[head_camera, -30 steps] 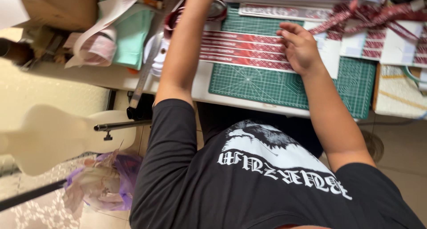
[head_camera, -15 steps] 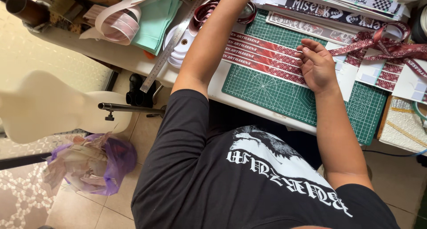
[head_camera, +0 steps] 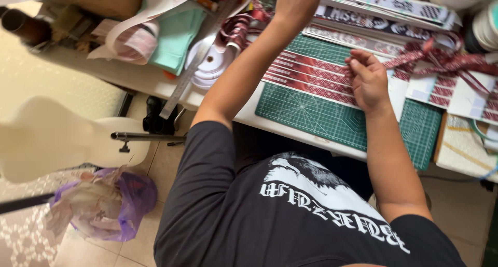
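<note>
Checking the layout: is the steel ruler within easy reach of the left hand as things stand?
Probably yes. The left hand is raised just right of the ruler, which lies uncovered on the table edge with nothing between them.

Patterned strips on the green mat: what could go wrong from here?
1. The right hand pins only one end of the patterned strips; they may shift out of line.
2. The left hand reaches across loose ribbon and could drag it.
3. The metal ruler overhangs the table edge and may fall.
</note>
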